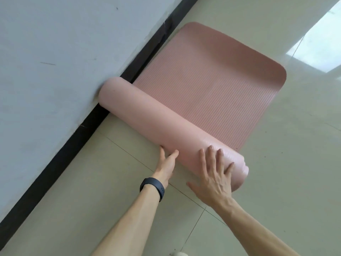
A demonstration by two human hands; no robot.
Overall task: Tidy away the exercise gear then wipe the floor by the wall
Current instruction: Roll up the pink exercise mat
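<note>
A pink exercise mat [208, 84] lies half rolled on the pale tiled floor [295, 163] at mid-frame. Its roll [147, 115] runs from the white wall [55, 52] at centre left to the lower right, and the ribbed flat part reaches toward the upper right. The right hand [215, 176] lies flat on the roll's lower-right end, fingers straight and spread, gripping nothing. The left hand [167, 161] presses straight fingers against the roll's near side — also open, clasping nothing.

No writing, label, brand, number or sign can be read anywhere. The pink exercise mat [212, 85] shows only plain ribbing, and the dark wristband [153, 187] carries no legible marking.
</note>
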